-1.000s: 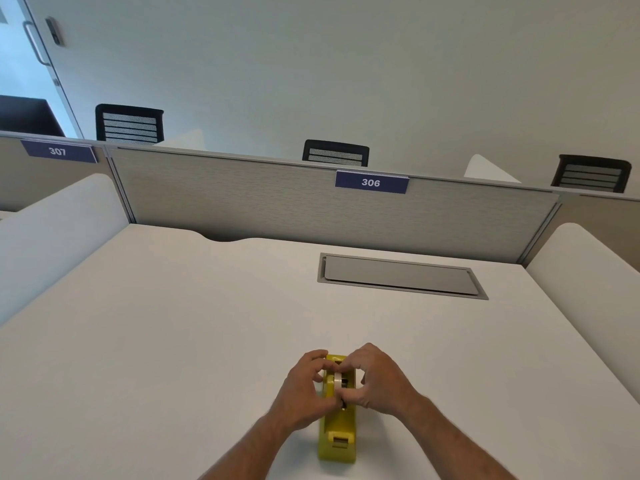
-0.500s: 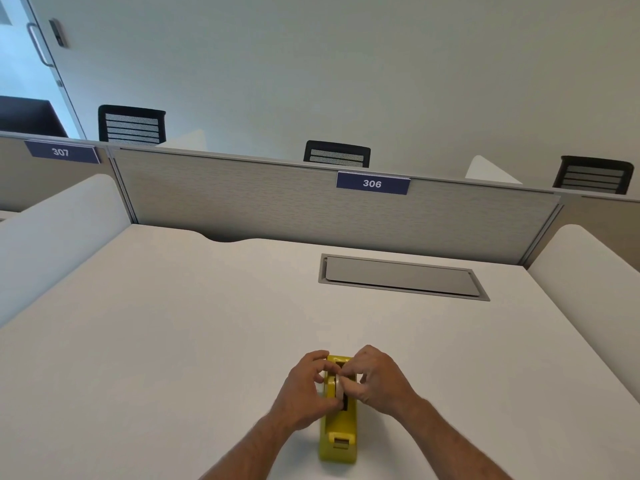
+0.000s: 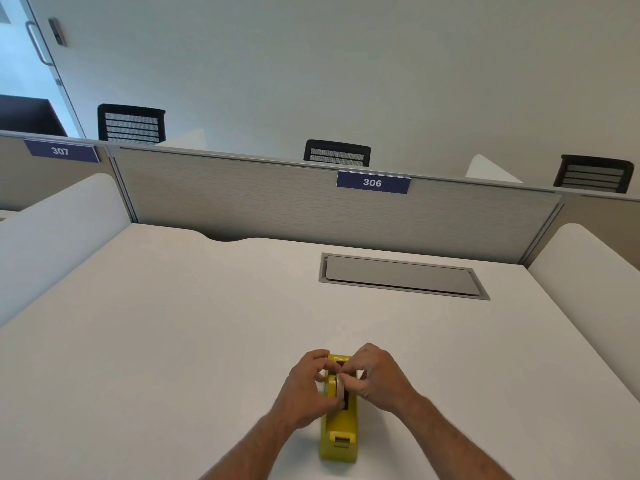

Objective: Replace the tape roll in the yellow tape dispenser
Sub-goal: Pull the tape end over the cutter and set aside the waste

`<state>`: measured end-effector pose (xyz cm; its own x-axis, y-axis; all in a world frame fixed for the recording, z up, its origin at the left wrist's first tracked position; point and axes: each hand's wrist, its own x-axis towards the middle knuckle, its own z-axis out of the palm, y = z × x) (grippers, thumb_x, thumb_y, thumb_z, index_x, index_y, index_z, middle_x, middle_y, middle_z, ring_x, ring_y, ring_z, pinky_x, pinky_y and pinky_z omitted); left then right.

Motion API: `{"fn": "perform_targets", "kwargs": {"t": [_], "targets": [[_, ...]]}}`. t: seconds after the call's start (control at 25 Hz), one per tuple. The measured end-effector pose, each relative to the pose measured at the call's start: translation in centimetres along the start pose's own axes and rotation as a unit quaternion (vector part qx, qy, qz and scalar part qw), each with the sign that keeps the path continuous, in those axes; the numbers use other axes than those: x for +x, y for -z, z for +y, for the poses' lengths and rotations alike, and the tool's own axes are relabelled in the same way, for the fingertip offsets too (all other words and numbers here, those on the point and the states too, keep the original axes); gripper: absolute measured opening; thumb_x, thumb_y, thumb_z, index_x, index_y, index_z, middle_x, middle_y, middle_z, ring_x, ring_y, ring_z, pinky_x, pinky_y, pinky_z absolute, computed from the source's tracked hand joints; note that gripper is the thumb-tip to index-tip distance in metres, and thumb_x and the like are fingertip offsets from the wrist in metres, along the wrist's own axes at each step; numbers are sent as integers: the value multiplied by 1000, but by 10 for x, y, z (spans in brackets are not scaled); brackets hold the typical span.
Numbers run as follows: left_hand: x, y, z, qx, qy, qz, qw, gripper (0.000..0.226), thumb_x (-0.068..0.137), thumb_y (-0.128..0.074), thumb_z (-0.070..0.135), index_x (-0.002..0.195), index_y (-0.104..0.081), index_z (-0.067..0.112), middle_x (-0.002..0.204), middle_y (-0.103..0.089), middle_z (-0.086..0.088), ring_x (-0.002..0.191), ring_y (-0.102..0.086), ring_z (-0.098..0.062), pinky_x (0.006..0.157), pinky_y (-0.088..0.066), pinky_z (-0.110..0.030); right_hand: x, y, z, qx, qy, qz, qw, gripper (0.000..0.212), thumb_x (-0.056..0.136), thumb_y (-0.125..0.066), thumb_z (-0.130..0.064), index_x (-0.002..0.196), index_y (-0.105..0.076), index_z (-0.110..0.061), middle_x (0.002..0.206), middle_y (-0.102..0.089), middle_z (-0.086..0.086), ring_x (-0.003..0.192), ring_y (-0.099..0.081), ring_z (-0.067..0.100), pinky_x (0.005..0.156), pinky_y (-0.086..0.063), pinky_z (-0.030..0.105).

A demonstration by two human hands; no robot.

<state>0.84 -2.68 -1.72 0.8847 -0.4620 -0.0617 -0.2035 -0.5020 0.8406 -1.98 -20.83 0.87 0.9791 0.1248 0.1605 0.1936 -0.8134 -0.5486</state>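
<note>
1. Yellow tape dispenser standing on a white desk, near the front edge, slightly right of centre, cutter end pointing toward the wearer.
2. Pale tape roll sitting upright in the dispenser's slot, edge-on to the camera, partly hidden by fingers; whether fully seated cannot be told.
3. Left hand curled against the dispenser's left side, fingers bent over the top and pinching at the roll.
4. Right hand pressed in from the right side, fingertips closed on the roll's upper edge, almost meeting the left fingers.
5. Both bare forearms reaching in from the bottom of the view, converging on the dispenser.
6. Further back on the desk, right of centre, a flush grey cable hatch, well apart from the hands.
7. Behind the desk, a grey fabric partition carrying a dark blue label reading 306; a second label reading 307 on the neighbouring panel to the left.
8. White rounded side screens at the left and right of the desk.
9. Above the partition, three black mesh chair backs against a plain pale wall, with a glass door at the far left.
</note>
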Motion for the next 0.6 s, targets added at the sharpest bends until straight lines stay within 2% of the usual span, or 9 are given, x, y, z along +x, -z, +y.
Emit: {"fn": "perform_targets", "kwargs": {"t": [0.12,0.24,0.36,0.48,0.6], "targets": [[0,0,0,2,2,-3,1000,54,54,-86,40,101,-61,46,137,-42,18,102,-57,-9,78,-55,-19,1,2,-1,11,-16,-6,1000,26,79,-62,-46,88,-79,-29,76,-71,-19,85,-57,6,70,-54,33],[0,-1,-1,1,5,-2,1000,55,53,-87,42,103,-63,44,136,-42,19,101,-57,-9,78,-56,-20,2,5,-2,27,-33,-17,999,24,74,-70,-43,92,-78,-29,76,-59,-29,90,-56,7,70,-56,32],[0,-2,-3,-6,-3,7,1000,57,53,-89,43,104,-64,41,137,-45,17,101,-57,-9,80,-56,-21,-2,5,-3,9,-21,-38,999,40,66,-74,-47,101,-75,-29,83,-56,-29,96,-54,6,72,-56,29],[0,-2,-1,-4,-3,9,1000,57,55,-89,43,106,-65,39,136,-44,16,102,-57,-10,80,-55,-20,-6,3,0,-18,-3,-40,999,45,66,-72,-51,106,-74,-30,91,-64,-23,98,-51,6,73,-56,27],[-1,0,2,-4,2,5,1000,55,55,-89,42,105,-65,39,137,-44,17,101,-58,-11,80,-55,-21,-5,2,1,-31,11,-35,999,36,70,-69,-50,100,-76,-31,87,-71,-18,95,-51,6,69,-55,29]]}}
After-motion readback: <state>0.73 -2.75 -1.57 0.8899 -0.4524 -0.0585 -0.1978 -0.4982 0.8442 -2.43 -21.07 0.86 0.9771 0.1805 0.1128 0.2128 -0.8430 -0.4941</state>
